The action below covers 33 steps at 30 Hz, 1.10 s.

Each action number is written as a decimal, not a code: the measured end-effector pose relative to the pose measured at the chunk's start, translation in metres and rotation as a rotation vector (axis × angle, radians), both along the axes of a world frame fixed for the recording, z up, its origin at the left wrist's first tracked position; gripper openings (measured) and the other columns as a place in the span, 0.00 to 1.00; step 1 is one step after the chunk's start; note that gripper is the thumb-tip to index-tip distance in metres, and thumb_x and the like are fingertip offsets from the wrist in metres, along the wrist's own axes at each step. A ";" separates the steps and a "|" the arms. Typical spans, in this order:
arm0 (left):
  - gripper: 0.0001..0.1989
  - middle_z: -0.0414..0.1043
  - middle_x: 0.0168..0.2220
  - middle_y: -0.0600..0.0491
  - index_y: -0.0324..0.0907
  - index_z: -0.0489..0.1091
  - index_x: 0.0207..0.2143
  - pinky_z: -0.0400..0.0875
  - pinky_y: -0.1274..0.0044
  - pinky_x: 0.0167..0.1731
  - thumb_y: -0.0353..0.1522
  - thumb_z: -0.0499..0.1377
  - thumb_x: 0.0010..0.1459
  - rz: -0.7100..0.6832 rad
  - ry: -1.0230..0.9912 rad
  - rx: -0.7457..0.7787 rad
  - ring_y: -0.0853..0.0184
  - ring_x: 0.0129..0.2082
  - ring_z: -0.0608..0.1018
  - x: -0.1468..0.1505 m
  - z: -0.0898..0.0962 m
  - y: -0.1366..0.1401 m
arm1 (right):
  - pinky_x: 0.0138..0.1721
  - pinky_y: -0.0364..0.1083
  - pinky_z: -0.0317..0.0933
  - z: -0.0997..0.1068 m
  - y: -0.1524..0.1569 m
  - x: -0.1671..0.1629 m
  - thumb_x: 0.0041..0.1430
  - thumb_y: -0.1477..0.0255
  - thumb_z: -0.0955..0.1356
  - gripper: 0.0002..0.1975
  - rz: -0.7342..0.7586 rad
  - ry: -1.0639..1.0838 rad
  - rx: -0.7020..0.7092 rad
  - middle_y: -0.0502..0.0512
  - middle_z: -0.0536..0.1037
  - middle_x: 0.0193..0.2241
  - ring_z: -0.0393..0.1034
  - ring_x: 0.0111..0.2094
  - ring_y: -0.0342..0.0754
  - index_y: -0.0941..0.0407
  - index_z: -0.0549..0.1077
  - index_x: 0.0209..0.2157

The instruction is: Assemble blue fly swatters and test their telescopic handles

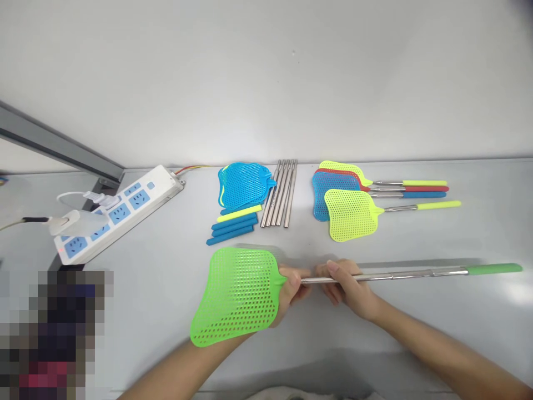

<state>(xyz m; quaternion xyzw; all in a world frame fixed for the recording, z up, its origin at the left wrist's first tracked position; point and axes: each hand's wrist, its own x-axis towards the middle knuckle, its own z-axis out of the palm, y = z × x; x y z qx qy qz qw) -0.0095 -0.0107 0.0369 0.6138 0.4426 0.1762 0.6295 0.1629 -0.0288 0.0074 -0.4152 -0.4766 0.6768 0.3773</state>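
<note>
Left hand [290, 288] pinches green swatter [241, 294] at neck; right hand [348, 283] grips extended metal shaft [410, 275]. Loose rods [282, 197] beyond.

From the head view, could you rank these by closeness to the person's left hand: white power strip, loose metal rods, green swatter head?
1. Green swatter head: just left of the left hand, which grips its neck.
2. Loose metal rods: beyond the hand.
3. White power strip: far left.

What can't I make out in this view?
In the head view:
Left hand: partly hidden behind the green swatter.
Red swatter: head mostly covered by the blue swatter.
Blue swatter heads: count hidden by their overlap.
Lower-left patch: contents blurred into blocks.
Right forearm: cut off by the frame edge.
</note>
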 end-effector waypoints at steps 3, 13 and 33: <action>0.27 0.53 0.13 0.57 0.40 0.57 0.15 0.53 0.80 0.17 0.48 0.37 0.55 -0.013 -0.004 0.038 0.74 0.15 0.58 0.002 0.000 0.001 | 0.20 0.43 0.50 -0.001 0.000 0.000 0.60 0.65 0.53 0.27 -0.017 -0.012 0.011 0.48 0.56 0.07 0.53 0.14 0.41 0.55 0.54 0.08; 0.27 0.49 0.14 0.57 0.40 0.53 0.14 0.52 0.79 0.17 0.44 0.33 0.58 -0.012 -0.071 -0.095 0.74 0.16 0.55 0.015 -0.014 -0.010 | 0.26 0.44 0.54 -0.005 -0.007 0.003 0.60 0.60 0.49 0.25 0.144 -0.216 0.121 0.49 0.58 0.12 0.55 0.19 0.43 0.55 0.54 0.13; 0.30 0.46 0.11 0.58 0.41 0.52 0.13 0.48 0.78 0.16 0.49 0.30 0.55 0.029 -0.196 -0.173 0.74 0.14 0.53 0.012 -0.016 -0.013 | 0.22 0.43 0.51 -0.006 -0.013 -0.011 0.61 0.62 0.50 0.29 0.000 -0.119 0.069 0.48 0.55 0.08 0.54 0.16 0.41 0.56 0.55 0.09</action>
